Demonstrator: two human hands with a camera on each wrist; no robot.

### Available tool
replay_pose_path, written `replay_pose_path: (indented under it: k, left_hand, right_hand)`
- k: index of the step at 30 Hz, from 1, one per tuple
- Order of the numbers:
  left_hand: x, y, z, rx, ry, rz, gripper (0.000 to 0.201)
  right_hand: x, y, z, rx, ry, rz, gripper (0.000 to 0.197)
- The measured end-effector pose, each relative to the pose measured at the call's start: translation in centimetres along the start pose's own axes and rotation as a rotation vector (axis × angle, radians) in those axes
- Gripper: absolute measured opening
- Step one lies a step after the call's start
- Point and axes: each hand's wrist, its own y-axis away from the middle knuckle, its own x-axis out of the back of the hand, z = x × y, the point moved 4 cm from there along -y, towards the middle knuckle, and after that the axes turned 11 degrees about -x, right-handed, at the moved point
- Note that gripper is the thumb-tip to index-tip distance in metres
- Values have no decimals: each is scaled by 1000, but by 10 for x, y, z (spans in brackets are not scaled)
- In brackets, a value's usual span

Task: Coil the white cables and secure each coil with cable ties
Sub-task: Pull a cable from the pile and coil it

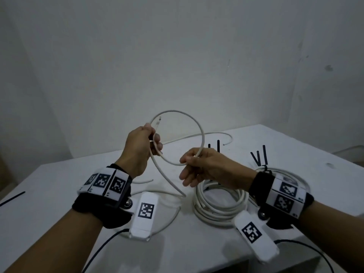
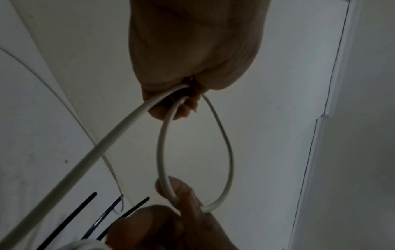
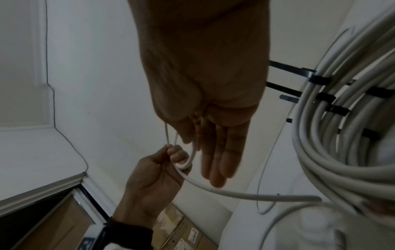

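From the head view, the person is forming the first loop of a loose white cable (image 1: 189, 123) above the table (image 1: 295, 146). The left hand (image 1: 137, 148) grips the cable in a closed fist; the right hand (image 1: 204, 168) pinches the loop's low side between thumb and forefinger, other fingers hanging loose. Finished coils (image 1: 218, 203) lie on the table beneath the right hand, with black cable ties (image 1: 262, 156) beyond. I judge the next move is to draw up slack and lay a second turn into the left fist.

From the left wrist, the fist (image 2: 192, 59) closes on two strands, and the loop (image 2: 226, 143) hangs to the right thumb (image 2: 181, 191). The strand crossing is shadowed.

From the right wrist, three fingers (image 3: 220, 152) point straight, and the pinch itself is hidden. The tied coils (image 3: 333, 135) are cut off at the edge.
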Motion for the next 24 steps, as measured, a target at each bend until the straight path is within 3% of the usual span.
replay_pose_path:
  k: [3, 5, 8, 11, 15, 19, 24]
  left_hand:
    - [2, 1, 4, -28, -63, -22, 30]
    - [2, 1, 8, -80, -173, -98, 30]
    - [-3, 7, 12, -135, -303, -236, 31]
    - [-12, 13, 17, -177, -371, -319, 31]
    - [-19, 18, 20, -203, -415, -367, 29]
    - [-13, 20, 19, -212, -454, -345, 27]
    - [-7, 20, 19, -187, -396, -320, 20]
  right_hand:
    - [7, 1, -4, -76, 134, 74, 43]
    - [20, 3, -24, 10, 236, 239, 55]
    - [33, 4, -68, 242, 430, 453, 37]
    - [33, -6, -89, 207, 435, 342, 37]
    - [18, -23, -84, -140, 417, 36, 37]
    - [8, -31, -68, -335, 42, -132, 34]
    - [4, -31, -45, -342, -361, -128, 26]
